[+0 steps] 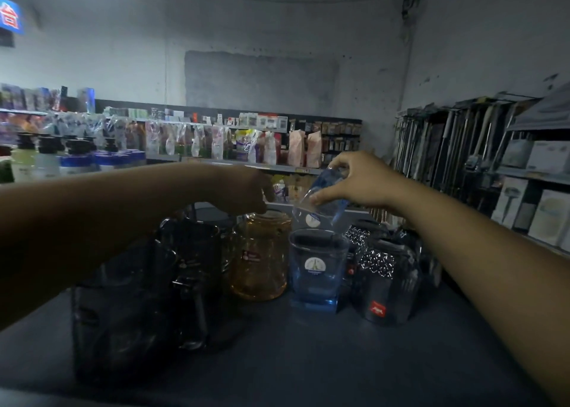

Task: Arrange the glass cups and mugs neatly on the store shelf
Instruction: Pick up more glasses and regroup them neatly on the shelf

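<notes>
Right hand carries a tilted blue glass over the row on the shelf.

The fingers and thumb of the right hand pinch the tilted blue glass by its sides, just above and behind the standing blue glass. The tilt probably serves to nest it or set it down behind its match, keeping like with like. The left hand hangs with its fingers curled down at the rim of the amber cup, perhaps to steady it. Blur hides whether it grips or only touches. The row stands upright and close together: dark mugs at the left, then the amber cup, the standing blue glass and the patterned glasses. Arrangement is judged part done.
</notes>
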Demonstrator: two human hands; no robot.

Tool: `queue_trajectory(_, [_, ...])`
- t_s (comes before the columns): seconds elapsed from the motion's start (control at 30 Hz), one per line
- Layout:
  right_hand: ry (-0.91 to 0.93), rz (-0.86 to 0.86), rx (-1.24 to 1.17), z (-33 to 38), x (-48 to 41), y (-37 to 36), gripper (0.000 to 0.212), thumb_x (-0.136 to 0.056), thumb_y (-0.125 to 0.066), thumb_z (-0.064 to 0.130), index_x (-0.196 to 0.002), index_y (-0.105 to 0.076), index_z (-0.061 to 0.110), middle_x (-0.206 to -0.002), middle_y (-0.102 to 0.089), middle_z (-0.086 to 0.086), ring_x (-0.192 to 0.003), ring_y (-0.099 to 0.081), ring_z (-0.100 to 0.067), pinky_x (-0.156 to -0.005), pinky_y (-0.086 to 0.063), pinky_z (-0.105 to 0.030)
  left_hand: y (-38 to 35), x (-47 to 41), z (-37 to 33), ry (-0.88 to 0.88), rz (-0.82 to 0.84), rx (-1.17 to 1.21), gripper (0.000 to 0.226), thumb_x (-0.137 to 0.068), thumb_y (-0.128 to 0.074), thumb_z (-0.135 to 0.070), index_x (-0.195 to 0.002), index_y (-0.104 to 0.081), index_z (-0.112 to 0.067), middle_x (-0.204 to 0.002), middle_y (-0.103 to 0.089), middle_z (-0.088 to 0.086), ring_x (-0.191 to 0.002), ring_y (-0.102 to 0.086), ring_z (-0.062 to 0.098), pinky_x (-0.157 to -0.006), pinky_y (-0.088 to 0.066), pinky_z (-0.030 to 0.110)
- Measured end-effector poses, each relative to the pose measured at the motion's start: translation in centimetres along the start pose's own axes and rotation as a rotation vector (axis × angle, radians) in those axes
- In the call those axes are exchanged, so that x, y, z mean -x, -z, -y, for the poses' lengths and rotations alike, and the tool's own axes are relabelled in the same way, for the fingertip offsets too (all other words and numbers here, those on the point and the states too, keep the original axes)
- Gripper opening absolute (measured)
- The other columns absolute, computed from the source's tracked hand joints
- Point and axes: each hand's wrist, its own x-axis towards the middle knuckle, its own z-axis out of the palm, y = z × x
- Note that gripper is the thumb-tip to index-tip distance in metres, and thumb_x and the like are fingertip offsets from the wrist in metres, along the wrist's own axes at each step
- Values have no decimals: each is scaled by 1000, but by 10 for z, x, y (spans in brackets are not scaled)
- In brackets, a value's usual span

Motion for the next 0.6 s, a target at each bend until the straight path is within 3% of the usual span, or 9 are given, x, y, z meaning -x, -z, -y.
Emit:
queue_trajectory(0.1, [35, 80, 82, 0, -6, -5, 83, -68, -90, 47, -136, -59, 12, -135, -59, -6, -105, -53, -16, -82, -43, -30, -2, -2, -6, -52, -16, -2, 34, -104, -54, -25, -136, -63, -17, -141, -60, 2, -119, -57, 14, -90, -41, 17])
queue_trajectory(0.17, [31, 162, 83, 3, -11, -9, 84, -68, -91, 43, -139, -58, 13, -137, -58, -7, -103, -58, -16, -77, -53, -31, -6, -7, -6, -68, -8, 50, 34, -105, -51, -24, -135, -64, -15, -140, -62, 2, -116, -58, 12, -74, -35, -2])
queue_trajectory(0.23, [23, 267, 110, 4, -17, -15, 83, -69, -91, 41, -140, -58, 13, -132, -60, -6, -97, -64, -17, -74, -59, -31, -8, -10, -6, -87, -16, 78, 34, -106, -49, -23, -134, -65, -10, -135, -65, 6, -115, -61, 16, -65, -33, -8])
queue_trajectory(0.4, [23, 448, 197, 2, -24, -31, 78, -69, -91, 40, -137, -60, 19, -125, -55, 2, -108, -62, -22, -82, -61, -35, -10, -10, -3, -119, -64, 71, 33, -105, -52, -22, -131, -69, -11, -129, -70, 3, -99, -61, 7, -67, -38, -2])
queue_trajectory(0.5, [16, 487, 203, -1, -28, -33, 76, -71, -90, 42, -137, -59, 20, -128, -51, 2, -115, -59, -23, -85, -61, -36, -11, -8, -2, -130, -66, 52, 32, -104, -54, -22, -130, -70, -13, -127, -71, 1, -99, -62, 6, -86, -45, 18])
queue_trajectory(0.6, [35, 516, 206, -4, -29, -31, 74, -74, -87, 42, -138, -57, 21, -130, -49, 3, -117, -56, -21, -86, -59, -34, -12, -8, -1, -137, -56, 39, 31, -103, -55, -22, -128, -71, -13, -125, -72, 1, -99, -63, 7, -90, -45, 23])
